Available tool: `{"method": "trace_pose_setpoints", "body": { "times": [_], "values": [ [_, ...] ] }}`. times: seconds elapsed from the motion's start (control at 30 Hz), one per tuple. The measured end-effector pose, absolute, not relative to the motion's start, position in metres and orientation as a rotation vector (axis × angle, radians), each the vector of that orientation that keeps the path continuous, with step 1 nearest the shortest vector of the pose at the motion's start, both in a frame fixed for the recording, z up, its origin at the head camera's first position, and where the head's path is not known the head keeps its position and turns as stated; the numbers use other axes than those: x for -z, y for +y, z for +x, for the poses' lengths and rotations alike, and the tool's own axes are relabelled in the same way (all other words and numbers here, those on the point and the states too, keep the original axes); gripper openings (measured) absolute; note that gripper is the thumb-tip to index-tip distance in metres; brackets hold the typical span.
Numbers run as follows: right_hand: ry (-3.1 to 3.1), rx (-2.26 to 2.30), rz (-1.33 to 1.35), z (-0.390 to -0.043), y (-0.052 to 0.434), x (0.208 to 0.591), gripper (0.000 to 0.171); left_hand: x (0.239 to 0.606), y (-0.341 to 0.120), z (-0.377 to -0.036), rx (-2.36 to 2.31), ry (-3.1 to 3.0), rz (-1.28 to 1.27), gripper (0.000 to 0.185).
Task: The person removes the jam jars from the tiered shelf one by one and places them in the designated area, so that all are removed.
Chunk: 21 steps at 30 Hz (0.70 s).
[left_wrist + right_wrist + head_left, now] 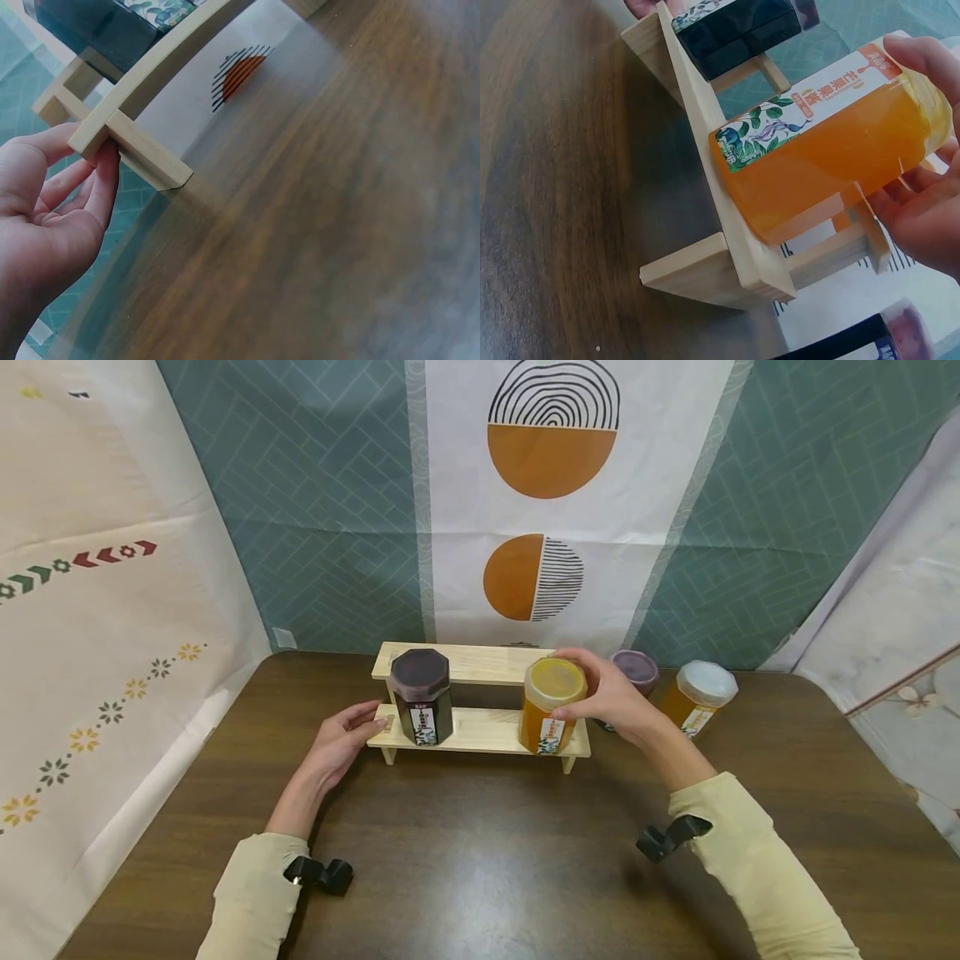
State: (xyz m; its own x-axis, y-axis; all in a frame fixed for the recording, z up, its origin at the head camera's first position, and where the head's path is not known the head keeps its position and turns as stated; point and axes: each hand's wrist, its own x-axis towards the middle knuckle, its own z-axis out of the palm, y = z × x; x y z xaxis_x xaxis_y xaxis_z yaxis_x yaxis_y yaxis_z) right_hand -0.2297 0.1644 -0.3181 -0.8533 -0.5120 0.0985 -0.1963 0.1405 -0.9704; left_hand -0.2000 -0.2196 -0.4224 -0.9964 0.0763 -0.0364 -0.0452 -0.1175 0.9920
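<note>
A two-step wooden rack (480,731) stands on the dark wooden table (480,852). On its lower step a dark jar (422,696) with a dark lid sits at the left and an orange honey jar (551,706) at the right. My right hand (611,697) grips the orange jar (832,150) near its lid, fingers curled round it. My left hand (345,745) rests against the rack's left end; its fingertips (105,161) touch the lower step's corner (97,139), fingers nearly straight.
Behind my right hand stand a jar with a purple lid (637,670) and an orange jar with a white lid (699,695). Patterned cloth hangs behind and at both sides. The table's front half lies bare.
</note>
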Motion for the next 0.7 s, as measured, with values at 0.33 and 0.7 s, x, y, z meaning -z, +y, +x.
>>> {"method": "trace_pose_setpoints", "body": {
  "times": [0.33,0.7],
  "values": [
    [2.163,1.81,-0.764,-0.218,0.191,0.31,0.07,0.423,-0.219,-0.201,-2.255,2.05,0.008,0.053],
    [2.179,1.818,-0.781,-0.199,0.247,0.315,0.065,0.423,-0.219,-0.2,-2.267,2.045,0.01,0.053]
  ]
}}
